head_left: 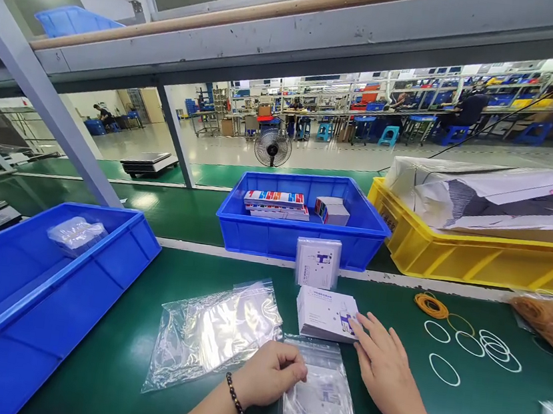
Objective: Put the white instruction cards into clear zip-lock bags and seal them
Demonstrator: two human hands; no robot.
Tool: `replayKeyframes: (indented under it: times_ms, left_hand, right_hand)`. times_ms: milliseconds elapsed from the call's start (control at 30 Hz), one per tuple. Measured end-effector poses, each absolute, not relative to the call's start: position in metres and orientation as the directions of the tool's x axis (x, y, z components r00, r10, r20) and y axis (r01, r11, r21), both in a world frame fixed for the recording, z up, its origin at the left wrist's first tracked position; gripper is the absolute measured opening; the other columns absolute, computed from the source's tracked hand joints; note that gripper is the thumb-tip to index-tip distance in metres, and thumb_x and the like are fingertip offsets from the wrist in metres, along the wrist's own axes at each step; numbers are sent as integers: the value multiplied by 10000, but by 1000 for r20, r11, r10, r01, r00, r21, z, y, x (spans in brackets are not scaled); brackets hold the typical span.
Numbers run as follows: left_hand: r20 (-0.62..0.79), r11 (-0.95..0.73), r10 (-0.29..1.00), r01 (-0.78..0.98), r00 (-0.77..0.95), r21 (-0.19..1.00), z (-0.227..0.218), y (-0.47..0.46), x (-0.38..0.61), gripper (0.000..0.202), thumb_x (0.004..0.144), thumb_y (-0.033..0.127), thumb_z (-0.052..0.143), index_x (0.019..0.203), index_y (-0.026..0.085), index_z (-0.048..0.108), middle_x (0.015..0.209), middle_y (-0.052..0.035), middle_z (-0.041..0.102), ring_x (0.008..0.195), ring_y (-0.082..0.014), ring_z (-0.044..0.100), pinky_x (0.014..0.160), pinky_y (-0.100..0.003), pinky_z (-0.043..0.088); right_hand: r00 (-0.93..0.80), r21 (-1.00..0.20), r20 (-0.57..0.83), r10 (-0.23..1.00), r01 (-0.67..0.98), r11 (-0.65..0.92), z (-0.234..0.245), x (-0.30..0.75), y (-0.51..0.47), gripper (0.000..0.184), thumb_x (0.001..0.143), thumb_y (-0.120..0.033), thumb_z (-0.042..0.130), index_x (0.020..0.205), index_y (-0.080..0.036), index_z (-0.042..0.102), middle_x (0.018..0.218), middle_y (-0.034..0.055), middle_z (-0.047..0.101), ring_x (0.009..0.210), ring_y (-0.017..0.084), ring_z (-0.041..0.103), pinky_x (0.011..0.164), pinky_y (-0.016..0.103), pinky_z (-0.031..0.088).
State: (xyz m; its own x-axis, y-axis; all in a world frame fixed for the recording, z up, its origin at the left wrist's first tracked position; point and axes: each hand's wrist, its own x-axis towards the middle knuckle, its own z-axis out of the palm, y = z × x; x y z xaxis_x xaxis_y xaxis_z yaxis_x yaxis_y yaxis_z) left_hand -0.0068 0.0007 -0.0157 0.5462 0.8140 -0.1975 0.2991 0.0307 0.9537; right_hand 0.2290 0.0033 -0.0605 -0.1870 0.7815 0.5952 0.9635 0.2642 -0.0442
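Observation:
My left hand (pixel 270 371) is curled, its fingertips pinching the top edge of a clear plastic bag (pixel 320 400) that lies flat on the green mat with a white printed card inside. My right hand (pixel 381 362) rests with fingers stretched out, its tips touching the near corner of a stack of white printed cards (pixel 325 312). Behind the stack, another bagged pack of cards (pixel 317 262) stands upright against the blue bin. A pile of empty clear bags (pixel 218 331) lies just left of my left hand.
A blue bin (pixel 353 236) with boxed goods sits behind the cards. A large blue tray (pixel 16 309) is at the left, a yellow crate (pixel 476 258) at the right. Rubber bands (pixel 430 306) and white rings (pixel 465 351) lie on the mat at right.

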Motion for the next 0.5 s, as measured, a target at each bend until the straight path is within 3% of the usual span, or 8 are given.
replayKeyframes:
  times_ms: [100, 167, 333, 500]
  left_hand:
    - [-235, 135, 809, 219, 539, 966, -18, 2, -4, 443, 706, 569, 499, 615, 137, 534, 419, 68, 370, 401, -58, 336, 431, -193, 259]
    - [-236, 163, 811, 180, 536, 970, -17, 2, -3, 516, 670, 648, 489, 606, 138, 525, 405, 72, 373, 377, -50, 319, 421, -194, 246]
    - [-273, 211, 806, 177, 525, 961, -12, 2, -1, 581, 605, 726, 480, 590, 146, 513, 384, 77, 373, 350, -42, 290, 403, -196, 217]
    - [-323, 283, 821, 155, 471, 946, -18, 3, 2, 628, 549, 772, 471, 579, 146, 519, 362, 72, 369, 334, -50, 282, 387, -203, 199]
  right_hand:
    - [-226, 6, 595, 771, 961, 276, -59, 230, 2, 364, 852, -252, 308, 939, -225, 660, 977, 62, 691, 1008, 260, 588, 879, 471, 423]
    - [-211, 6, 595, 776, 966, 258, -56, 229, 1, 356, 850, -302, 331, 977, -213, 652, 1019, 77, 678, 1005, 266, 589, 860, 469, 438]
    - [-200, -23, 574, 794, 965, 260, -53, 228, 3, 350, 845, -259, 338, 1023, -222, 637, 1038, 74, 674, 978, 252, 611, 843, 472, 455]
    - [-136, -174, 614, 777, 937, 302, -39, 227, -4, 327, 852, -242, 363, 998, -225, 655, 1014, 84, 681, 877, 245, 646, 770, 444, 510]
